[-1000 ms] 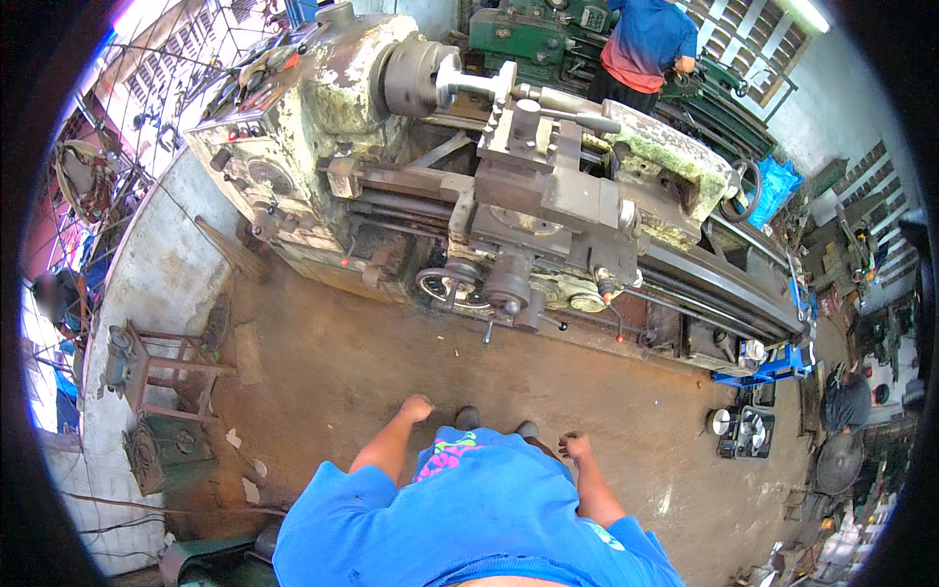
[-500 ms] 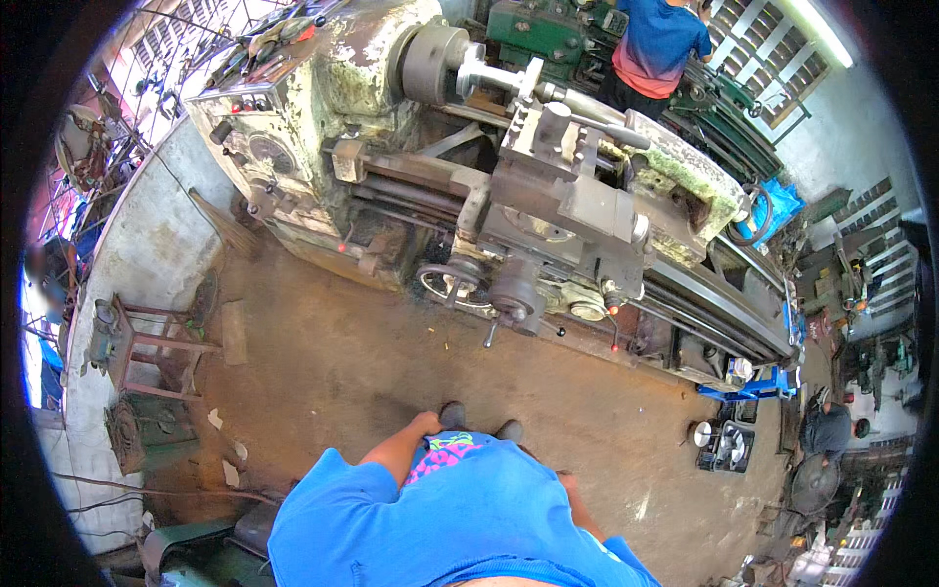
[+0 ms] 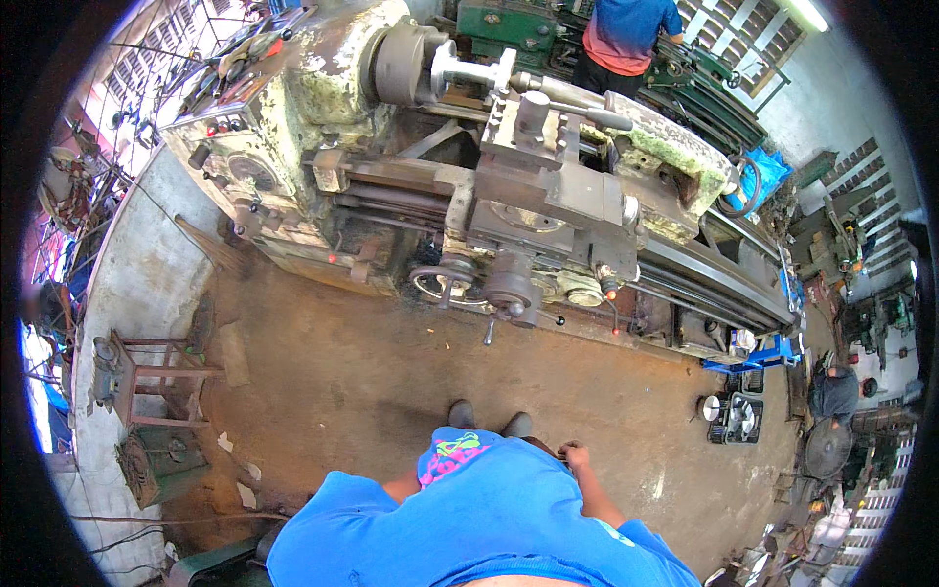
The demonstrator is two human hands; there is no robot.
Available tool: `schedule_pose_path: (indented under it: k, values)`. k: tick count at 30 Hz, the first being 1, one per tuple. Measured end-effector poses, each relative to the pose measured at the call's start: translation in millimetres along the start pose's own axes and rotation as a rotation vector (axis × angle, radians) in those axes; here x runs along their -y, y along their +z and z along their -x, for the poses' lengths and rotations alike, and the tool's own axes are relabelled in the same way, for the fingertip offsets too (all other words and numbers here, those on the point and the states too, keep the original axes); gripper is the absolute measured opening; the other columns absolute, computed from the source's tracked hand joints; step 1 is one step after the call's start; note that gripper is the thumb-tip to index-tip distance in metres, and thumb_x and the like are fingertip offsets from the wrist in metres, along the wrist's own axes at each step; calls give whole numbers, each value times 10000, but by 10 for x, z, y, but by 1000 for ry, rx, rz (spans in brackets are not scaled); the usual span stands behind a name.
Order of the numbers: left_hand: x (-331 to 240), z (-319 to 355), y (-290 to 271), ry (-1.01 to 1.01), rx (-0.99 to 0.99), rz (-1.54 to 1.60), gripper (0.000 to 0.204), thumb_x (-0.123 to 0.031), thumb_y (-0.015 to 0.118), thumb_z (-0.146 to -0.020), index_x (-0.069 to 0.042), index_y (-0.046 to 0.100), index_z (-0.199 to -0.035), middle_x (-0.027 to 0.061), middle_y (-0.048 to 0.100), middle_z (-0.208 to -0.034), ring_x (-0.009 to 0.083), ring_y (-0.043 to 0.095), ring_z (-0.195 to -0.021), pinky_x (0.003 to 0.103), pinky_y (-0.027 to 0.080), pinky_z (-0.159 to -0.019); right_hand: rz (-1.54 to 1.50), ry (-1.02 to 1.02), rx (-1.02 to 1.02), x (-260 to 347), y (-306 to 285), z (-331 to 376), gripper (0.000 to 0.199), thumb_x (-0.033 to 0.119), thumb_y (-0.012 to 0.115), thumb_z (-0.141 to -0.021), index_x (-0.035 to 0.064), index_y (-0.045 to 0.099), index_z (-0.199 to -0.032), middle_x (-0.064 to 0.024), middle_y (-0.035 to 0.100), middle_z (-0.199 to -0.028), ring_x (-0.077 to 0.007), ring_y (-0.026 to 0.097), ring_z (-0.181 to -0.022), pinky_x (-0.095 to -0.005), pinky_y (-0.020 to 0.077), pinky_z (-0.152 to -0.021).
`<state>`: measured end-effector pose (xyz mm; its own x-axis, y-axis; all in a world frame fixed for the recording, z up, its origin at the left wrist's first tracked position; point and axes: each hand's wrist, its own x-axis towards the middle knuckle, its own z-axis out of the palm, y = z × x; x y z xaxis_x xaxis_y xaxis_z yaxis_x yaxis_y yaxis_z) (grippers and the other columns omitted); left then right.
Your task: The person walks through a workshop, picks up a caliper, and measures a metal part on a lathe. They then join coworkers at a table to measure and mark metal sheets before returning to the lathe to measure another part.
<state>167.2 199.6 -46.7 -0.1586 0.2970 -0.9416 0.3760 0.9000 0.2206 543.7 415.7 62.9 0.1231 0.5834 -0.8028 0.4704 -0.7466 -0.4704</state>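
Observation:
My right hand point(image 3: 575, 453) is low at my right side, just past the hem of my blue shirt point(image 3: 489, 499). Its fingers look curled, and whatever may be in them is too small to make out. Of my left arm only a piece of forearm point(image 3: 401, 486) shows; the shirt hides that hand. Ahead, beyond my feet, stands a large worn metal lathe point(image 3: 558, 196). A metal workpiece point(image 3: 469, 70) sits in its chuck point(image 3: 401, 67). The handwheel point(image 3: 447, 284) and carriage point(image 3: 518, 235) face me, and neither hand touches them.
Brown floor point(image 3: 391, 362) lies between me and the lathe. A small wooden stand point(image 3: 161, 372) and a broom point(image 3: 210, 245) are at left. At right are a black crate with metal parts point(image 3: 738, 421) and a fan point(image 3: 827, 448). Another person point(image 3: 626, 39) stands behind the lathe.
My left hand, seen before at the shirt's front, has gone behind the shirt. My right hand has come out further forward at my side. The whole view has shifted slightly.

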Motion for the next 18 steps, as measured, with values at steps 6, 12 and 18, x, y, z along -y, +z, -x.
schedule_pose_path:
  k: [6, 12, 18]
  values:
    - [-90, 111, -502, 9, 115, -92, 381, -284, 613, -831, 1, 706, -1067, 203, 664, -1169, 380, 635, -1104, 469, 496, -943, 166, -159, -32, 235, 16, -259, 157, 57, 615, -839, -17, 648, -973, -139, 690, -820, -231, 653, -662, -360, 523, -579]
    - [-334, -195, -798, 44, -39, -143, 356, -250, 612, -819, -1, 711, -1053, 208, 667, -1150, 393, 640, -1083, 475, 512, -917, 1, -119, 14, 842, 67, -354, 126, 48, 588, -852, -8, 641, -952, -139, 675, -808, -237, 650, -630, -357, 503, -525]
    - [-338, -271, -804, 60, -219, -142, 352, -244, 660, -772, -1, 719, -1018, 229, 676, -1095, 374, 650, -1066, 470, 527, -889, -41, -101, 104, 1260, 186, -742, 122, 72, 576, -890, 12, 617, -988, -125, 670, -817, -230, 646, -629, -349, 504, -527]
